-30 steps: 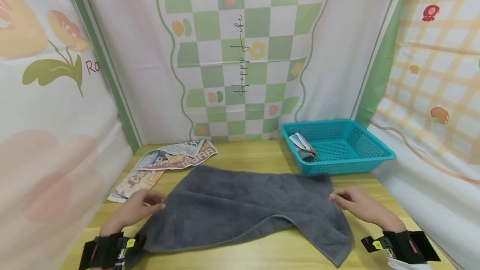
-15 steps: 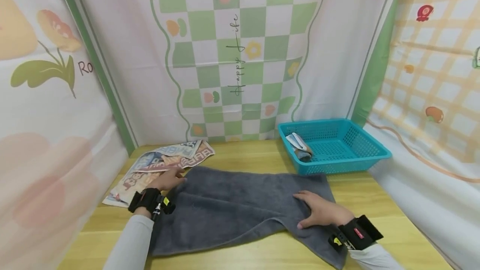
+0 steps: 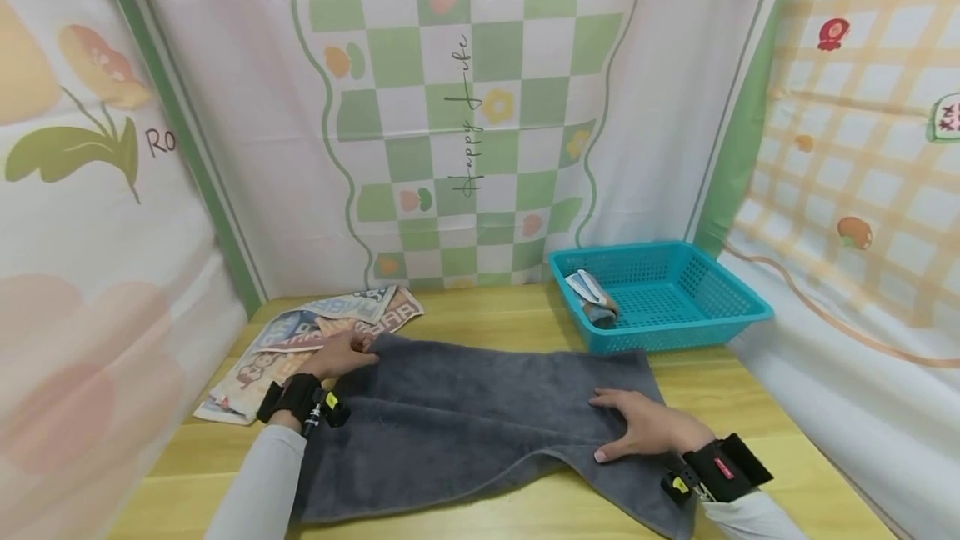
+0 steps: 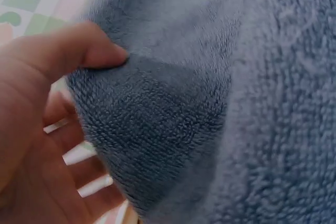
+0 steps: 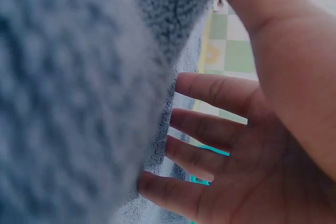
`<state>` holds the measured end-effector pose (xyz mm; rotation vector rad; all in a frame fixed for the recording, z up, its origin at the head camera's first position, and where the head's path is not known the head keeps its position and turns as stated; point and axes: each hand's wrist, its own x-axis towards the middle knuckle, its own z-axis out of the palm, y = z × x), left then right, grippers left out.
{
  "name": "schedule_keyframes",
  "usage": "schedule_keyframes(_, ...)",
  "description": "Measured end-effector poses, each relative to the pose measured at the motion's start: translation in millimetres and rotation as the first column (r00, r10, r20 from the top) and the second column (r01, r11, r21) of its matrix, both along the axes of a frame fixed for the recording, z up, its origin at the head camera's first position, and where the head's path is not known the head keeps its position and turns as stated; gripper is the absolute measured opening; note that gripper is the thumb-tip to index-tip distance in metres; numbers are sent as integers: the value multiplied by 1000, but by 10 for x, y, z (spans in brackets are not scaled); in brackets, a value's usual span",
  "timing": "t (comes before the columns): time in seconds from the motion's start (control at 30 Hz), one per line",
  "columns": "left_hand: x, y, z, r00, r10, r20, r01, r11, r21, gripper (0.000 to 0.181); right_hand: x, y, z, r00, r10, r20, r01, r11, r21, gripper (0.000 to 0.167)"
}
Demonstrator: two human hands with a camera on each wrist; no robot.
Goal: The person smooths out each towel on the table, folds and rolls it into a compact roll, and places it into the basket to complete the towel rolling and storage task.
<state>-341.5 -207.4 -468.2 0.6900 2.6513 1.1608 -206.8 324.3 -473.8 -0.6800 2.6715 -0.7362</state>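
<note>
Lying lengthwise from left to right on the table [image 3: 487, 319], the dark grey towel [image 3: 450, 415] stretches between the person's two hands in the head view. Which ends the hands have reached looks like what matters most: the left hand [image 3: 341, 357] is right at the far left corner, while the right hand [image 3: 652, 427] lies over the right part, in from the right edge and nearer the person than the far corner. The near edge is uneven, bending into a raised fold toward the right, so the near right corner points toward the person. A printed cloth [image 3: 300, 327], one piece or several overlapping, lies to the left and far left, just beside the left hand; it seems the likeliest thing to get caught there. Beyond the towel's far right corner stands a blue basket [image 3: 671, 336] with a small rolled cloth [image 3: 592, 298] in its left end. Nothing stands upon the towel.

From the left wrist, the thumb [image 4: 118, 55] presses on the towel's face with the fingers behind its edge, pinching the corner.

From the right wrist, the fingers [image 5: 205, 127] are straight and spread, their tips at the towel, and the thumb meets it higher in the view; no firm grip shows. Slivers of the basket appear behind the fingers.
</note>
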Motion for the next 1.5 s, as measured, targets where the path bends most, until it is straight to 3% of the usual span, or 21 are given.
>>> schedule_keyframes(0.17,4,27,92,999,-47,14,46,997,65,22,-11,17,12,1000,-12,-21,12,1000,-4,81)
schedule_keyframes(0.23,5,47,120,998,-39,39,38,999,15,16,-17,21,17,999,-14,-37,14,1000,-5,79)
schedule_keyframes(0.37,1,91,120,998,-9,67,17,993,-121,40,-19,25,-6,998,-5,-57,6,1000,3,76)
schedule_keyframes(0.57,-51,117,54,999,54,7,-51,972,-231,32,-22,11,-48,999,-18,-35,17,1000,-24,75)
schedule_keyframes(0.7,-66,85,114,995,91,-42,-99,961,-260,24,-30,0,-52,998,-23,-58,22,1000,-15,75)
schedule_keyframes(0.77,-69,60,162,991,113,-69,-127,959,-253,28,-26,-4,-46,997,-23,-74,23,1000,-2,75)
schedule_keyframes(0.87,-81,30,227,982,140,-129,-167,959,-230,47,-11,-3,-28,996,-28,-90,29,1000,9,74)
schedule_keyframes(1.0,-105,6,302,962,188,-200,-224,958,-178,50,2,12,6,994,-41,-102,42,999,15,72)
schedule_keyframes(1.07,-125,2,318,959,203,-200,-230,965,-124,50,3,32,21,993,-53,-102,55,998,14,72)
schedule_keyframes(1.17,-146,2,321,970,184,-157,-190,981,-26,51,2,74,37,993,-73,-97,76,997,27,73)
schedule_keyframes(1.27,-156,-8,310,987,125,-103,-121,992,46,51,-6,124,37,992,-82,-95,86,996,35,74)
schedule_keyframes(1.37,-163,-33,296,993,77,-86,-73,996,47,48,-13,166,33,992,-79,-93,83,996,33,73)
schedule_keyframes(1.5,-181,-60,292,987,103,-124,-101,995,25,53,-9,195,16,992,-79,-94,81,997,18,71)
